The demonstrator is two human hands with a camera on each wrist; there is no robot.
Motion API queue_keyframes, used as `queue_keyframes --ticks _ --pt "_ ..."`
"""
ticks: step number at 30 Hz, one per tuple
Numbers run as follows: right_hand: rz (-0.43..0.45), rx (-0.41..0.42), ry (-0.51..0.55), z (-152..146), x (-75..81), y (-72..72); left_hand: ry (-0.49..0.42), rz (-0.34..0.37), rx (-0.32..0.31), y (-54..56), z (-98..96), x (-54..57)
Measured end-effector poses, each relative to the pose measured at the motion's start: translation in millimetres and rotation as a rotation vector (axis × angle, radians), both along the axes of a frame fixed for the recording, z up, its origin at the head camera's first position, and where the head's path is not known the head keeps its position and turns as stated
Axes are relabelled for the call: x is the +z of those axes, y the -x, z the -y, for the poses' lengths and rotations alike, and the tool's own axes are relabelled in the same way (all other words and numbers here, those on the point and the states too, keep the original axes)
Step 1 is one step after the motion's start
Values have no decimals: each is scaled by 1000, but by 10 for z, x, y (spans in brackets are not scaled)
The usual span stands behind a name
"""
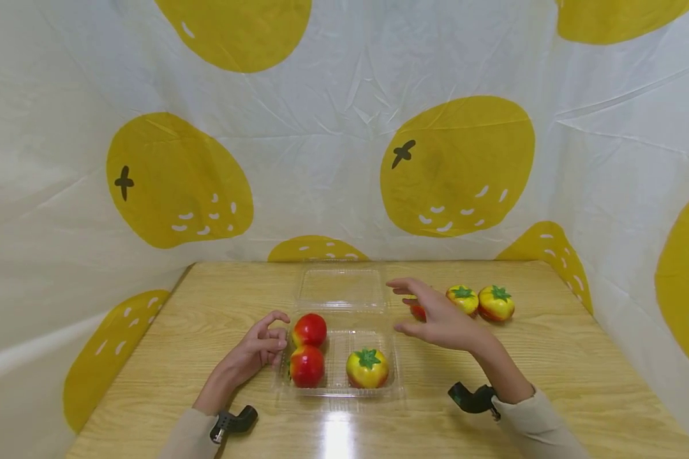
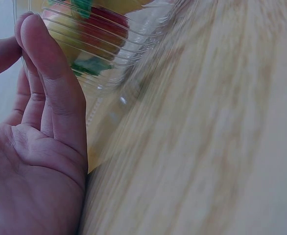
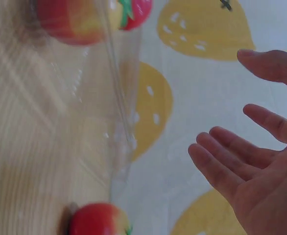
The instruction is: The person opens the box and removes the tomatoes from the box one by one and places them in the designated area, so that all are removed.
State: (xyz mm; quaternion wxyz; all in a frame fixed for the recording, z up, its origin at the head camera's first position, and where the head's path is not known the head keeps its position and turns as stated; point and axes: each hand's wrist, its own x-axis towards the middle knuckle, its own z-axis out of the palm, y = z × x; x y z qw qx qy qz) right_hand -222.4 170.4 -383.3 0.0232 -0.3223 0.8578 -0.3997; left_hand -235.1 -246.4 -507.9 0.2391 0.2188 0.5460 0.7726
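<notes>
My head feed shows white glare on the table [image 1: 337,430] at bottom centre; both wrist feeds reach me dimmer, the right one blurring the fruit [image 3: 72,22] at upper left.

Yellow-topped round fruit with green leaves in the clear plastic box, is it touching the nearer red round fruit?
Apart: the head view shows an open gap between the yellow-topped fruit and the nearer red fruit.
</notes>
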Motion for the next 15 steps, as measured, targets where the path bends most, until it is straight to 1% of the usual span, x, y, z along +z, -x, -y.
queue_keyframes --ticks 2,8,11,15 --pt "29 57 -11 76 -13 8 2 -3 0 -3 -1 4" --pt "89 219 -120 265 -24 30 8 -12 1 -8 -5 20" --pt "127 273 -183 330 -31 44 8 -12 1 -12 -6 25" --pt "161 319 -255 393 -49 65 6 -5 5 -17 -8 25"
